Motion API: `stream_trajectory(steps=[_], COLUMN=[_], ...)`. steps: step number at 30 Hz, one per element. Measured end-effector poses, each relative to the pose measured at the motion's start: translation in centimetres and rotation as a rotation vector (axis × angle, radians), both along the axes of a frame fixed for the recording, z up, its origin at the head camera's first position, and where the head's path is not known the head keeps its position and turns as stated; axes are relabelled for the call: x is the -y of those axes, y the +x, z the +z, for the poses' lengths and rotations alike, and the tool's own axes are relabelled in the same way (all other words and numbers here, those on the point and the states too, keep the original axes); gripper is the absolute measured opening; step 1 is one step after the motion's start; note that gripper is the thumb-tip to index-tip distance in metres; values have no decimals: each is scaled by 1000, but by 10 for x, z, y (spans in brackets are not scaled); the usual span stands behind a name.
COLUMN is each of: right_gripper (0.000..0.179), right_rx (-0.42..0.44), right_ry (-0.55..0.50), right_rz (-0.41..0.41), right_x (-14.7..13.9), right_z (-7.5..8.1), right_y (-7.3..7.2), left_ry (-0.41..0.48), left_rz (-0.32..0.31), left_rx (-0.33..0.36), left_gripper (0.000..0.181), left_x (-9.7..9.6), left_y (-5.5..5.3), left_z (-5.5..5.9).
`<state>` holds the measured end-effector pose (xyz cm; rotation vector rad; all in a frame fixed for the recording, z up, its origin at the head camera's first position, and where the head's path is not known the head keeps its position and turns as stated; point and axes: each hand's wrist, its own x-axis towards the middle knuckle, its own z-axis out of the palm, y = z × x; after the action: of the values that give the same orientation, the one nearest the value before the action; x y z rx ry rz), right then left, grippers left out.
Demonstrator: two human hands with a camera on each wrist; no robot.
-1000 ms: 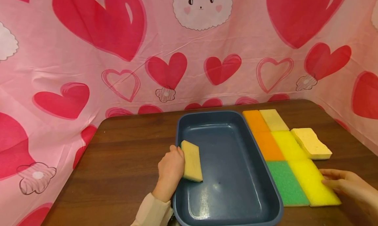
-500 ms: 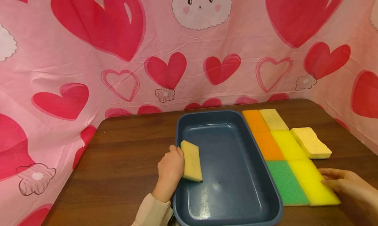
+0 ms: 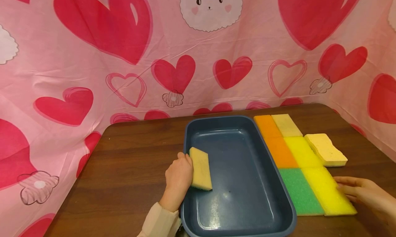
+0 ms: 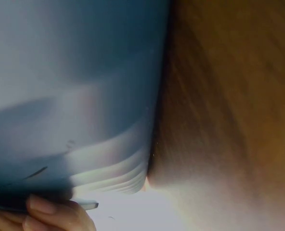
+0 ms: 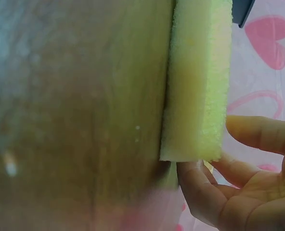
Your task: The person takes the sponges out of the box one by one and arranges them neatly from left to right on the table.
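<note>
My left hand (image 3: 179,173) grips a pale yellow sponge (image 3: 201,170) with a dark green underside, at the left rim of a deep blue rectangular pan (image 3: 240,118). The sponge tilts over the pan's inner wall. In the left wrist view, fingertips (image 4: 44,206) curl at the rim outside the wall, where the sponge is hidden. My right hand (image 3: 368,194) rests loosely against the right edge of a bright yellow-topped sponge (image 3: 332,190). Close up in the right wrist view, relaxed fingers touch the end of this thick sponge (image 5: 195,86), with one digit beside its bright face.
Two orange sponges (image 3: 279,152), a green sponge (image 3: 300,190), another bright yellow sponge (image 3: 301,151) and a pale one (image 3: 286,125) lie edge to edge along the pan's right side. A wavy yellow sponge (image 3: 326,149) lies apart on the brown table (image 3: 133,161). Pink heart-print cloth (image 3: 198,41) hangs behind.
The right hand's fingers have shifted slightly at the edge of the bright yellow sponge. The left hand, its sponge and the pan have stayed in place.
</note>
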<state>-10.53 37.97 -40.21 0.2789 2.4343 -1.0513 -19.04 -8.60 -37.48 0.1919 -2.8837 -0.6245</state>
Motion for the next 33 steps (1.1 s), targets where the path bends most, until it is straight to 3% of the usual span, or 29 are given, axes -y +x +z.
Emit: stream_trajectory(steps=[7,14,18,25,29,33], right_gripper=[66,61,53,58,59,63], right_rx=[-55,-217,-282,-363,-372,-332], right_ry=[-14,55,88,172,171,96], right_rz=[-35,-47,-44,17,38,30], right_x=[-1,-1,5,27,43,65], right_z=[9,19,32,58,67,74], right_y=[2,2,2,-5,-13,-20], left_ry=[3,10,14,6,6,4], left_rz=[3,0,-4,-3,-1,-2], left_rx=[6,15,26,7,8,8], left_gripper=[27,27,28,27,27,27], left_x=[1,1,1,1,1,0], left_y=[-1,-1,-1,-1,0,0], left_z=[0,-1,0,0,0,0])
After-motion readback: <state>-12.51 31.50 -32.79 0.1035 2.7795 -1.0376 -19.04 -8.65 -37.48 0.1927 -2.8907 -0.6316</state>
